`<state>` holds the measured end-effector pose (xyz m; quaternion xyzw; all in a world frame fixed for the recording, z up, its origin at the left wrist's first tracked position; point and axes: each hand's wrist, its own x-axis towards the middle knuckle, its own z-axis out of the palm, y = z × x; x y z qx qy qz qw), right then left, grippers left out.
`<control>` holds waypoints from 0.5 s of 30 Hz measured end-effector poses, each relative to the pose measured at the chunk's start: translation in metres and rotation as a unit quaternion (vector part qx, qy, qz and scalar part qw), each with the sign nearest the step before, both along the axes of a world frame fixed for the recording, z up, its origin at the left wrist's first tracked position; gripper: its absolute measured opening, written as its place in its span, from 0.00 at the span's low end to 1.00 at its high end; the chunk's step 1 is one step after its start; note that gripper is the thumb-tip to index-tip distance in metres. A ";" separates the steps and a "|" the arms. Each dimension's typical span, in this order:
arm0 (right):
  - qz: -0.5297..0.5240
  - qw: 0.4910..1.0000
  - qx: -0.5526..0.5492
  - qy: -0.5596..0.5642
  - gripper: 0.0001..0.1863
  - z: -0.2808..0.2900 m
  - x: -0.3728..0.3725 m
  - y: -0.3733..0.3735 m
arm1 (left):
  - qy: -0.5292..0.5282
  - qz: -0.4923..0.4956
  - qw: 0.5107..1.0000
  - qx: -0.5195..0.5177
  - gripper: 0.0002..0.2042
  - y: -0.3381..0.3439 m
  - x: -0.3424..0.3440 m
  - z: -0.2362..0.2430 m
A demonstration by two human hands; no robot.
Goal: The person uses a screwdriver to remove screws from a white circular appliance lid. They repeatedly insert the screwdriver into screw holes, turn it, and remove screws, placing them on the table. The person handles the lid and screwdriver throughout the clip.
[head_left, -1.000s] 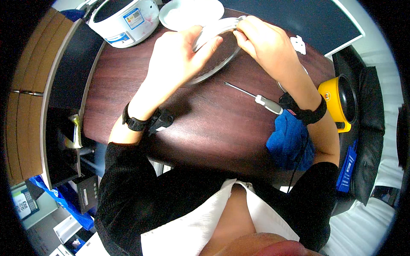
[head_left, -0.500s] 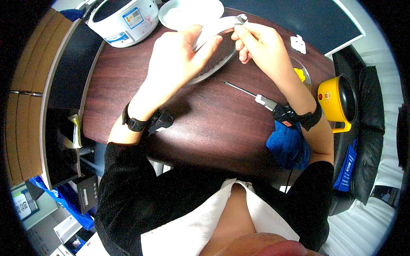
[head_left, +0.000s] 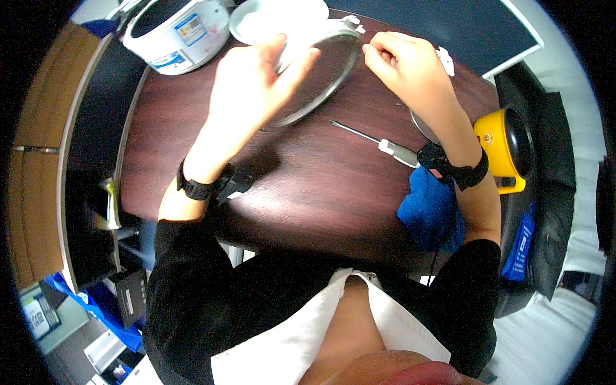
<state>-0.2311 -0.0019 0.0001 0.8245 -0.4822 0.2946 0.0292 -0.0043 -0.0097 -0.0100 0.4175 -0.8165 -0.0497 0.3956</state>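
My left hand is closed on the edge of a round see-through lid with a white rim, holding it tilted above the table. A white fitting sticks out at the lid's far end. Just right of the lid, apart from it, my right hand has its fingers curled and thumb pressed in; whatever it may pinch is hidden. A screwdriver with a pale grey handle lies below, its shaft pointing left. Beside my right wrist is a crumpled blue cloth.
A white cooker body and a white round dish-like part stand at the far left. At the right is a yellow pot with a handle. A white plastic piece and a round rim are partly behind my right arm.
My right hand has let go of the lid's far end and moved right, away from it. The left hand keeps the lid, which has shifted slightly left.
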 end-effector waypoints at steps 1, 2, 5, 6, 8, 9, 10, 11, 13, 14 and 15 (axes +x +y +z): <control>-0.025 0.999 0.040 0.010 0.13 0.000 -0.008 0.000 | 0.002 0.003 1.000 0.007 0.19 0.000 0.002 0.001; -0.029 0.994 0.096 0.038 0.12 -0.004 -0.021 -0.001 | 0.005 0.005 1.000 0.016 0.20 0.001 0.003 0.003; -0.035 0.964 0.228 0.133 0.13 -0.037 -0.071 -0.010 | 0.013 0.009 0.999 0.030 0.20 0.000 0.002 0.002; -0.058 0.941 0.287 0.167 0.12 -0.052 -0.085 -0.014 | 0.020 0.010 0.999 0.033 0.20 -0.001 0.001 0.001; -0.100 0.881 0.400 0.233 0.12 -0.070 -0.097 -0.017 | 0.011 0.019 0.998 0.057 0.20 -0.002 0.001 0.002; -0.118 0.871 0.428 0.212 0.12 -0.072 -0.096 -0.017 | 0.005 0.026 0.997 0.068 0.21 -0.002 0.002 0.003; -0.135 0.859 0.455 0.190 0.12 -0.074 -0.093 -0.015 | 0.010 0.023 0.997 0.066 0.21 -0.002 0.003 0.003; -0.153 0.846 0.482 0.168 0.11 -0.074 -0.090 -0.013 | 0.013 0.020 0.998 0.064 0.21 -0.003 0.003 0.003; -0.135 0.868 0.450 0.162 0.12 -0.085 -0.097 -0.016 | 0.020 0.016 0.998 0.062 0.21 -0.003 0.003 0.002; -0.125 0.878 0.434 0.159 0.12 -0.087 -0.098 -0.017 | 0.022 0.016 0.998 0.063 0.21 -0.003 0.003 0.002; -0.124 0.876 0.437 0.165 0.12 -0.088 -0.099 -0.019 | 0.024 0.016 0.998 0.063 0.21 -0.003 0.003 0.002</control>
